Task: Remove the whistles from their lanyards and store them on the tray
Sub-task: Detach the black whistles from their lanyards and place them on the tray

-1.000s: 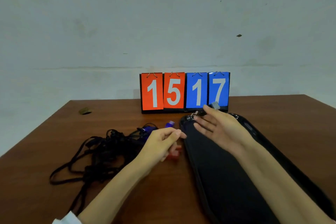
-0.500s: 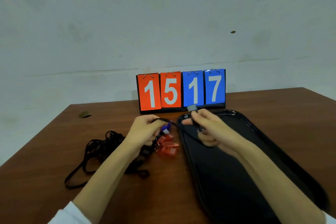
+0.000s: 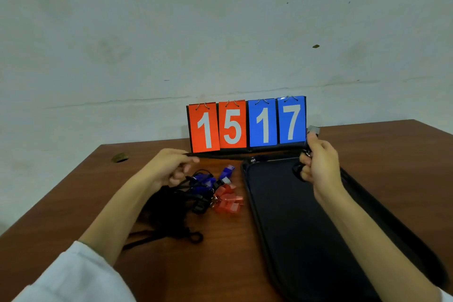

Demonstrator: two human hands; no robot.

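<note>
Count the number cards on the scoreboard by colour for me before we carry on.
Red cards: 2
Blue cards: 2
Total: 4

A flip scoreboard (image 3: pixel 246 125) reading 15 17 stands on the wooden table (image 3: pixel 392 149); a brownish scrap (image 3: pixel 119 157) lies to its left.

1 grey plastic whistle (image 3: pixel 313 129); 2 blue plastic whistles (image 3: pixel 226 170); apparently 3 translucent red whistles (image 3: pixel 230 203), blurred; 1 black oblong plastic tray (image 3: pixel 282 203); 2 orange-red number cards (image 3: pixel 204 127); 2 blue number cards (image 3: pixel 263 121).
</note>
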